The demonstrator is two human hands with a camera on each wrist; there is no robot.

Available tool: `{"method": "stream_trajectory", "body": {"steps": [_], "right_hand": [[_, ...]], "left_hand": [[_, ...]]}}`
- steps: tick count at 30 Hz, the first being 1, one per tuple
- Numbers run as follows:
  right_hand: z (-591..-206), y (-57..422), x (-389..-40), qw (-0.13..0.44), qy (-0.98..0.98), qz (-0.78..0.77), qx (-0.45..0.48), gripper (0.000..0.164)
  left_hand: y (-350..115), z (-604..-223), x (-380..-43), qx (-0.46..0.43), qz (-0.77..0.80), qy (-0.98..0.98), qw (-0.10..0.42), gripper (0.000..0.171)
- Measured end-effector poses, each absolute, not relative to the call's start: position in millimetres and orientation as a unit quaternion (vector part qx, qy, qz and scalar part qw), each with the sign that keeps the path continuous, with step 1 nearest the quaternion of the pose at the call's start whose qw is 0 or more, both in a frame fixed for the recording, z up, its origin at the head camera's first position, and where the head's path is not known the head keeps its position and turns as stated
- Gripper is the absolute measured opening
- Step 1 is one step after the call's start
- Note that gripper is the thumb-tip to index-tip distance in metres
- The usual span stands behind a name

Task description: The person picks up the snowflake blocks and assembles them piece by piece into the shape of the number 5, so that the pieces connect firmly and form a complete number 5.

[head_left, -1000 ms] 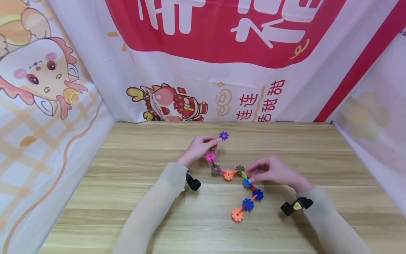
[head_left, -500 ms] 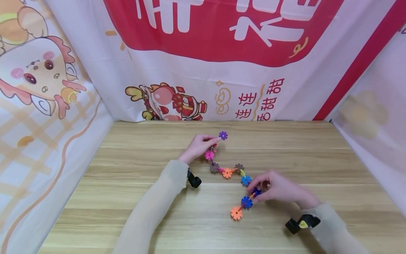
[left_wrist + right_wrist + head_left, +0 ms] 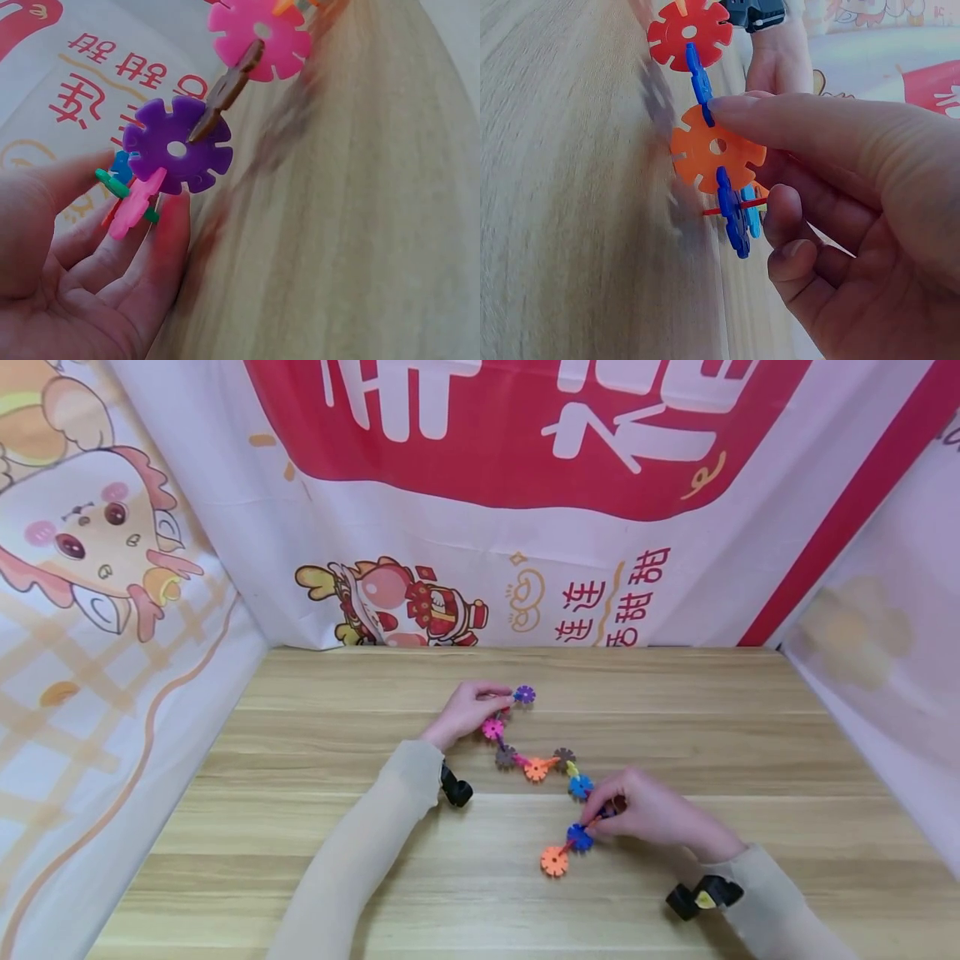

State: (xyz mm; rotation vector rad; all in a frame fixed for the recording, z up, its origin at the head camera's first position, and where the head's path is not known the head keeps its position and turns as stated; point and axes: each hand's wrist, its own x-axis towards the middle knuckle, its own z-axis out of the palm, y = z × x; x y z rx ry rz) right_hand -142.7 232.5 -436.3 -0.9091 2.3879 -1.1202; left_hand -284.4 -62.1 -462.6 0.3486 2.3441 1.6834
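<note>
A chain of interlocking notched plastic discs winds across the wooden table (image 3: 300, 860), from a purple disc (image 3: 525, 694) at the far end to an orange disc (image 3: 554, 862) at the near end. My left hand (image 3: 467, 708) pinches the chain just beside that purple disc. In the left wrist view its fingers lie around small blue, green and pink discs (image 3: 137, 206), below another purple disc (image 3: 154, 139). My right hand (image 3: 648, 810) holds the chain near its other end. There the thumb meets a blue disc (image 3: 699, 75) slotted into an orange one (image 3: 686, 154), with a red disc (image 3: 664, 37) beyond.
Printed white cloth (image 3: 450, 527) with red lettering hangs behind the table's far edge, and more patterned cloth (image 3: 97, 693) covers the left side. Black wrist cameras (image 3: 456, 789) are strapped over both sleeves.
My right hand has slid along the chain from the light blue disc toward the near orange end. The purple disc at the far end has dipped slightly nearer, while my left hand keeps its place.
</note>
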Motion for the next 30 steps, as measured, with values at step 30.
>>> {"method": "stream_trajectory", "body": {"steps": [30], "right_hand": [[-377,207,-164,0.140,0.784,-0.491,-0.354,0.005]], "left_hand": [[-59,-457,-270,0.161,0.481,0.857,0.090,0.026]]}}
